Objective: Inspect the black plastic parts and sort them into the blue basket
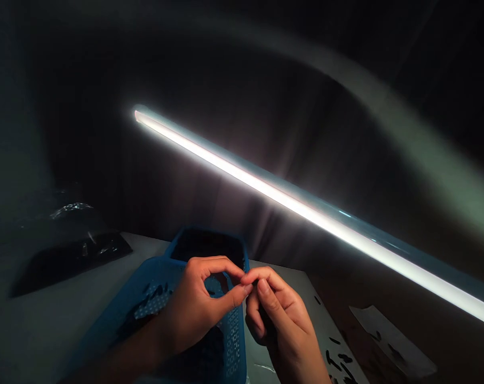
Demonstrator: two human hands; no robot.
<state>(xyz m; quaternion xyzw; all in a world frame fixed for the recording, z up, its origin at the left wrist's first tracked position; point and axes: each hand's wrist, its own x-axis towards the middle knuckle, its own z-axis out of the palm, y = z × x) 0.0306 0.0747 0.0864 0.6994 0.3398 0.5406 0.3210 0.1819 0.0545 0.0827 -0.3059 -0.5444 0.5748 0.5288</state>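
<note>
My left hand (204, 296) is raised over a blue plastic basket (237, 341), thumb and forefinger pinched together. Close beside it, my right hand (284, 314) has its fingers curled and its forefinger tip meets the left fingertips. Whatever sits between the fingertips is too small or hidden to make out. Inside the basket lie many small dark slender pieces (157, 290), partly covered by my left hand and forearm.
A bright tube lamp (266, 189) slants across above the hands. Behind the basket stands another blue basket (185, 230) with dark contents. Dark pieces (338, 360) are scattered on the white table (298, 274) at right. A white sheet (397, 341) and a black plastic bag (73, 261) lie at the sides.
</note>
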